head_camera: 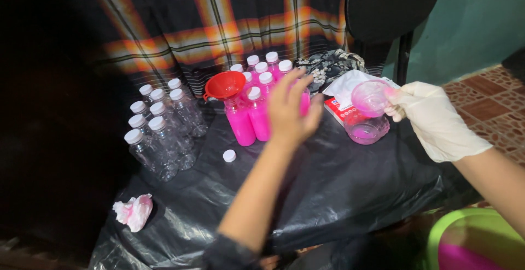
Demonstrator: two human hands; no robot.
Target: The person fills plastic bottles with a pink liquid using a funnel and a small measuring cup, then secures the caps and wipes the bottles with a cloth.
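My left hand (pixel 291 109) is bare, fingers spread, hovering just in front of a cluster of pink-filled bottles (pixel 259 98) with white caps. A red funnel (pixel 224 85) sits in the mouth of one pink bottle (pixel 239 121) at the cluster's left. My right hand (pixel 432 118) wears a white glove and pinches a small clear cup (pixel 370 98) tinted pink, held above a clear jar (pixel 365 129) with pink liquid at its bottom. A loose white cap (pixel 229 156) lies on the black plastic sheet (pixel 350 193).
Several empty clear bottles (pixel 158 133) with white caps stand at the left. A crumpled pink-stained tissue (pixel 134 211) lies at the front left. A red-and-white box (pixel 339 109), white cloth and patterned fabric (pixel 328 68) sit behind the jar. A green basin (pixel 470 242) with pink liquid is at lower right.
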